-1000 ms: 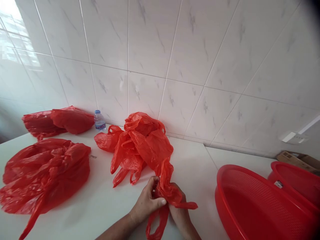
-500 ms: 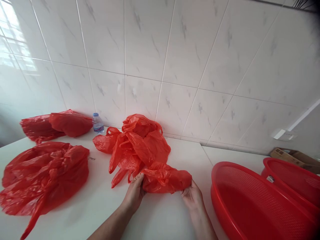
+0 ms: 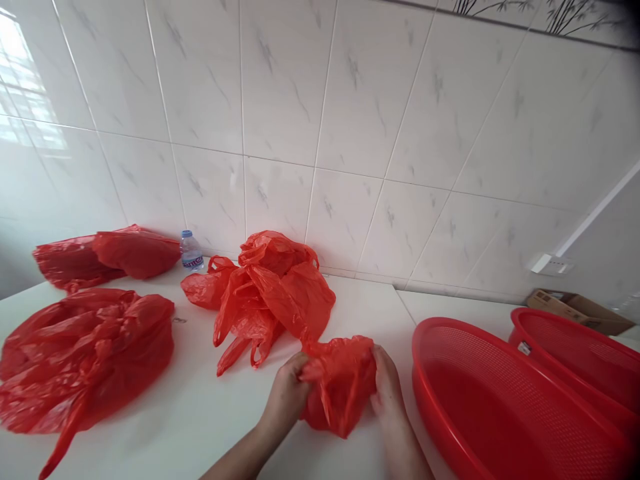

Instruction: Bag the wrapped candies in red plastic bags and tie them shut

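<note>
A thin red plastic bag (image 3: 343,387) is bunched up between my two hands, over the front of the white table. My left hand (image 3: 289,390) grips its left side, fingers partly hidden in the folds. On the opposite side my right hand (image 3: 387,381) is closed on the bag's edge, its fingertips behind the plastic. Just beyond lies a loose heap of crumpled red bags (image 3: 280,287), with handle loops hanging toward me. Whether anything is inside the held bag I cannot tell.
Large red bags, one knotted (image 3: 90,360) and others behind it (image 3: 110,253), lie at the left. A small water bottle (image 3: 191,251) stands by the tiled wall. Two red perforated baskets (image 3: 480,393) fill the right, with a cardboard box (image 3: 575,310) behind. The white table (image 3: 200,413) runs beneath.
My hands have drawn the bag toward me, a little away from the heap. It was stretched sideways and now hangs down in gathered folds. The camera view has shifted slightly.
</note>
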`<state>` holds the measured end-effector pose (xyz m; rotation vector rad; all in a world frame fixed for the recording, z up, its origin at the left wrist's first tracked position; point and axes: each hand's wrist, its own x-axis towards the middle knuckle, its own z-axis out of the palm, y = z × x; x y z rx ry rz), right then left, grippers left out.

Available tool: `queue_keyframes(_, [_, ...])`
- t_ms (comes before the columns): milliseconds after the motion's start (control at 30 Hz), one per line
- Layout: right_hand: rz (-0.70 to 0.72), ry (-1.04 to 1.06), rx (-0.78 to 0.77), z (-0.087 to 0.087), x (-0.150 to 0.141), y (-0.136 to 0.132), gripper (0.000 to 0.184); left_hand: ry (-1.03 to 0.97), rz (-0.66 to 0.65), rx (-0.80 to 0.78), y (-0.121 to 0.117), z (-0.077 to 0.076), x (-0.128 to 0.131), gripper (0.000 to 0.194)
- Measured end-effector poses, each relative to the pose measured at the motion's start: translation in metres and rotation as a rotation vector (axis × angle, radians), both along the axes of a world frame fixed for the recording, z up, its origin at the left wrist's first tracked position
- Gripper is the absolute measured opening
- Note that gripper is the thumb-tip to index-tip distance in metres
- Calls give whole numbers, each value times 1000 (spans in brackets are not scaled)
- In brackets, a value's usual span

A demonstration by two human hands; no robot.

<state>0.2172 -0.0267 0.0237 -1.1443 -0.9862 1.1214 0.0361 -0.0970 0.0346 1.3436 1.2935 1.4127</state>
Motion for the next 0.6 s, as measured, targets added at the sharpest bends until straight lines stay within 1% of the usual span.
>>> queue_keyframes(33, [14,7,-24,0,5,3,28,-228,10,-82,4,-1,-3,12])
queue_keyframes(67, [18,11,-48,-1,11,6,27,-410,23,-140,8,-2,-8,15])
queue_keyframes(100, [10,10,-69,-2,16,9,26,-535,38,-171,12,-3,-14,18])
queue_keyframes(133, [-6,4,-86,-4,21,12,26,-607,56,-181,15,-3,-20,21])
queue_keyframes(233, [-67,-44,-100,-5,27,16,32,-715,98,-196,20,-5,-34,22])
queue_keyframes(300, [-114,-91,-78,-2,25,14,36,-752,97,-213,20,-7,-37,23])
queue_keyframes(333, [-149,-134,-40,1,21,12,37,-775,86,-223,19,-9,-36,22])
queue_keyframes(367, [-200,-208,35,3,17,8,37,-800,66,-231,18,-10,-35,22])
queue_keyframes(400, [-262,-311,147,6,12,4,36,-825,33,-235,17,-11,-33,22])
queue_keyframes(467, [-405,-573,458,9,1,-6,30,-862,-55,-228,14,-12,-28,21])
queue_keyframes(500, [-453,-701,624,10,-5,-12,25,-871,-97,-221,13,-11,-26,21])
queue_keyframes(533, [-461,-799,768,9,-12,-18,20,-875,-129,-212,12,-11,-25,20])
queue_keyframes(567, [-419,-855,871,7,-18,-24,17,-878,-154,-204,11,-9,-23,20])
queue_keyframes(600, [-336,-887,934,4,-25,-29,17,-884,-179,-198,11,-8,-21,20])
